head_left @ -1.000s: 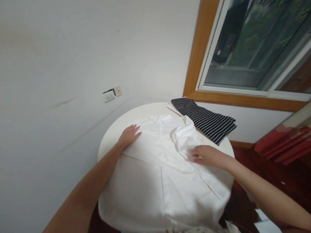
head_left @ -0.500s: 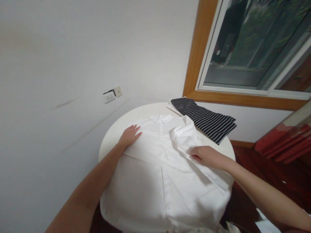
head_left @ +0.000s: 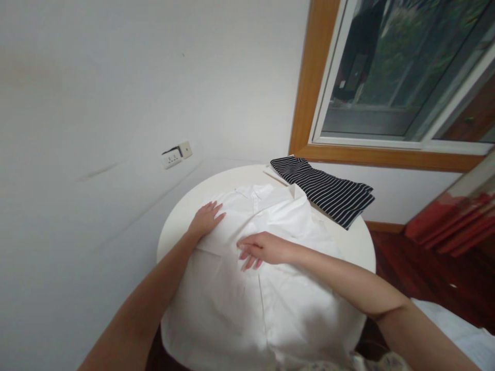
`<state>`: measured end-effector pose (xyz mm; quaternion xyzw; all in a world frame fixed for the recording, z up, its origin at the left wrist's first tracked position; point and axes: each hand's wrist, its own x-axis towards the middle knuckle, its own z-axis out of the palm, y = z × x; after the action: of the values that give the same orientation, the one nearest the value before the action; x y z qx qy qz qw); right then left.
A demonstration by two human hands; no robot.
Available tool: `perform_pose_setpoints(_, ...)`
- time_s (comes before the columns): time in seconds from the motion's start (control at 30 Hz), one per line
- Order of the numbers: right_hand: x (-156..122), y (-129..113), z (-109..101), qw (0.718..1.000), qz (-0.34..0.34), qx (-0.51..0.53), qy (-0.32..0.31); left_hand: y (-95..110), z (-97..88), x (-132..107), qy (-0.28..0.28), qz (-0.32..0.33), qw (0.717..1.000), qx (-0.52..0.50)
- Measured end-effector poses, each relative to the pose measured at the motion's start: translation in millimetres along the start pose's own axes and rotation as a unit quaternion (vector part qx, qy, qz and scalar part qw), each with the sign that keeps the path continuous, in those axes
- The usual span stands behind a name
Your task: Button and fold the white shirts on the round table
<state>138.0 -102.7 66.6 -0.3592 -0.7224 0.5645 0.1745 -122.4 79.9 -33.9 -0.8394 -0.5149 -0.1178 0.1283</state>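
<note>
A white shirt lies spread over a round white table, its collar at the far side and its hem hanging over the near edge. My left hand rests flat on the shirt's left shoulder, fingers stretched out. My right hand lies across the middle of the shirt with fingers extended; whether it holds a fold of cloth beneath it is not visible. The right side of the shirt is folded over toward the middle.
A folded black-and-white striped garment lies at the table's far right edge. Behind are a white wall with a socket and a wood-framed window. Red fabric stands at the right.
My right hand has moved left from the shirt's right side to its middle, carrying the right part of the shirt over. The left hand has stayed in place.
</note>
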Motion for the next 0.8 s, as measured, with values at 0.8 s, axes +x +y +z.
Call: perform_pose_setpoints(0.8,15,104,-237,0.604,0.11,-0.77,0.173,103,-99.3,-133,-0.069,-0.055,0.995,-0.037)
